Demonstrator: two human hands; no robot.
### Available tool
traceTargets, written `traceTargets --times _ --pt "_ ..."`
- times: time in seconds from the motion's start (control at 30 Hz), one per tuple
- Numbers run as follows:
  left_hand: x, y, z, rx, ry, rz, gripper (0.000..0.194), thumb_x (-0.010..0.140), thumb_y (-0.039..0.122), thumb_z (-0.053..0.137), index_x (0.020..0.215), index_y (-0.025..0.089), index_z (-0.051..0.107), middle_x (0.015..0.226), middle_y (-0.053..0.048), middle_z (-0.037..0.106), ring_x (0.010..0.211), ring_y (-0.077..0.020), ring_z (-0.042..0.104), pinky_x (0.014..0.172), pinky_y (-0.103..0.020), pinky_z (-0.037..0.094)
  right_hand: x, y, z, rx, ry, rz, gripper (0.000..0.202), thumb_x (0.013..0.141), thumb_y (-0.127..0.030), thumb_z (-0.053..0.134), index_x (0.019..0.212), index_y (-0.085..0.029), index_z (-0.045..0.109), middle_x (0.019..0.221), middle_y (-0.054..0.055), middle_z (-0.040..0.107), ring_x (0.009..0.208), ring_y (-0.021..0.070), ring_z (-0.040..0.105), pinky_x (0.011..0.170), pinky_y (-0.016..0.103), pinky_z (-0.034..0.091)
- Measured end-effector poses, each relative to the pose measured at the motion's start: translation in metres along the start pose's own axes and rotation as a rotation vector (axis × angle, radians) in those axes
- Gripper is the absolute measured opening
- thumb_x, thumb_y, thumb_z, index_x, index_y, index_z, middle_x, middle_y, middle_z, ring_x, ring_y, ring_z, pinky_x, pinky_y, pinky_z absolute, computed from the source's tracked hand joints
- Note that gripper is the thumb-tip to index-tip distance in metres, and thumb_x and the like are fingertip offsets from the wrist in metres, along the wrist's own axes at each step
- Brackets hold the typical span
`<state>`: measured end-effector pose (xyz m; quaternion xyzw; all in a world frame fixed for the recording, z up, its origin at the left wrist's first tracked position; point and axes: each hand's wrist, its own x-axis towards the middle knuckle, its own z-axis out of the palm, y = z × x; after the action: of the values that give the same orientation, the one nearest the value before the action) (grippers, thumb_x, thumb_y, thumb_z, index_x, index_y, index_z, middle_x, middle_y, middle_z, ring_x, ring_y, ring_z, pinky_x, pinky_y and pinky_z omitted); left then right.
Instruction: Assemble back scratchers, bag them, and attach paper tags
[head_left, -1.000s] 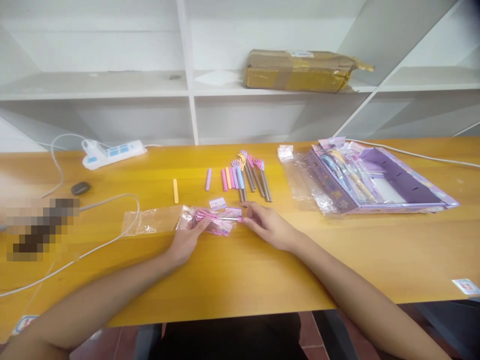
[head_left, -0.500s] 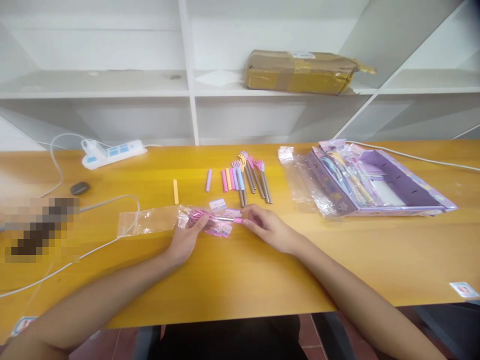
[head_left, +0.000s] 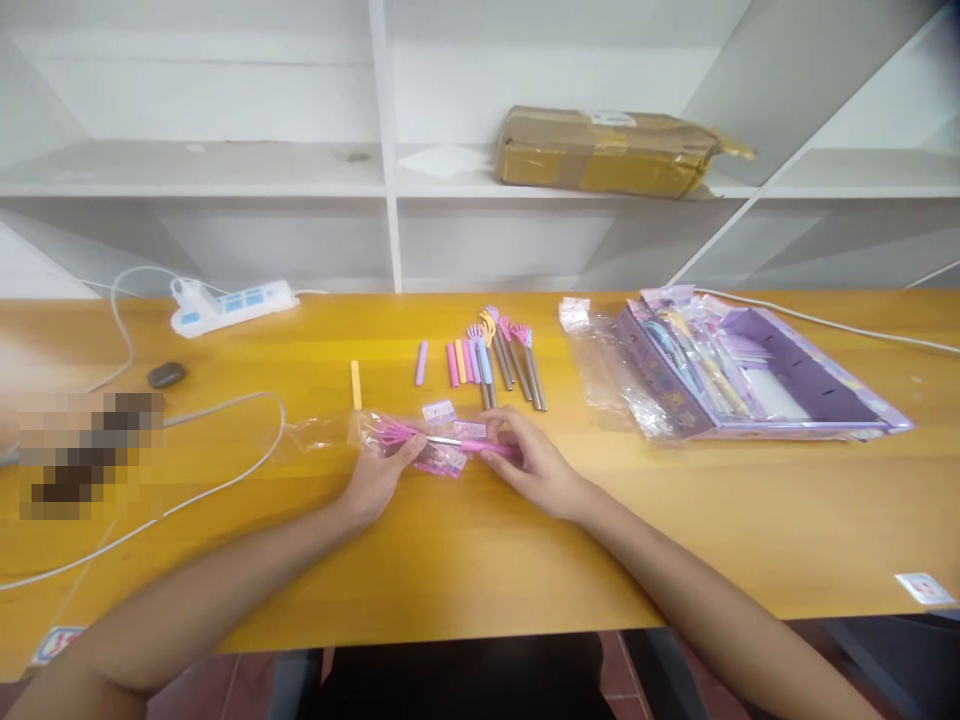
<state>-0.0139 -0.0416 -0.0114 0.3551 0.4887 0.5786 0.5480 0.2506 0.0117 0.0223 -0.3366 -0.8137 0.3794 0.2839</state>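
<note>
My left hand is closed on a pink hand-shaped scratcher, near its pink claw end, with clear plastic around the claw. My right hand grips the pink handle sleeve at the scratcher's other end. A silver rod shows between the two hands. Printed cards lie under and beside the scratcher. Behind my hands lie several scratchers with grey rods, and several coloured sleeves are beside them. A purple sleeve and a yellow sleeve lie apart to the left.
An open purple box with bagged scratchers stands at the right, clear bags beside it. A power strip, white cable and dark small case are at the left. A taped carton sits on the shelf.
The pink sleeve now covers more of the rod's right part, and its length shows at my right hand. The clear plastic left of my left hand looks shorter. The view has shifted slightly.
</note>
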Motion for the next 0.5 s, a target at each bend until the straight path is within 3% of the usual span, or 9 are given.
traceTargets --times 0.13,0.33,0.43,0.5 --pt "-0.001 0.002 -0.001 0.077 -0.179 0.03 0.036 0.089 0.05 0.085 0.105 0.017 0.081 0.11 -0.011 0.082 0.107 -0.0306 0.076 0.102 -0.047 0.061 -0.001 0.0 0.003 0.005 0.01 -0.021 0.045 0.107 -0.033 0.056 0.15 -0.025 0.043 0.119 0.01 0.058 0.098 0.0196 0.062 0.084 0.033 0.057" --pt "-0.008 0.018 0.006 0.286 -0.275 0.111 0.033 0.093 0.05 0.08 0.102 0.019 0.082 0.107 -0.009 0.081 0.11 -0.0284 0.074 0.103 -0.042 0.058 -0.007 -0.008 0.019 0.097 -0.044 -0.063 0.061 0.107 -0.028 0.057 0.162 -0.026 0.032 0.134 0.015 0.054 0.114 0.0239 0.061 0.093 0.039 0.059" --pt "-0.011 0.021 0.008 0.285 -0.367 0.109 0.032 0.091 0.05 0.081 0.098 0.018 0.08 0.098 -0.008 0.081 0.093 -0.025 0.075 0.091 -0.039 0.062 -0.01 -0.012 0.026 0.127 -0.076 -0.073 0.065 0.106 -0.027 0.058 0.163 -0.026 0.027 0.131 0.015 0.055 0.105 0.0216 0.063 0.086 0.035 0.059" --pt "-0.01 0.017 0.008 0.193 -0.362 0.107 0.033 0.093 0.05 0.079 0.098 0.017 0.078 0.099 -0.008 0.08 0.085 -0.0226 0.075 0.084 -0.037 0.062 -0.009 -0.011 0.026 0.14 -0.101 -0.07 0.066 0.106 -0.026 0.057 0.164 -0.026 0.025 0.121 0.012 0.058 0.092 0.0182 0.063 0.077 0.031 0.058"
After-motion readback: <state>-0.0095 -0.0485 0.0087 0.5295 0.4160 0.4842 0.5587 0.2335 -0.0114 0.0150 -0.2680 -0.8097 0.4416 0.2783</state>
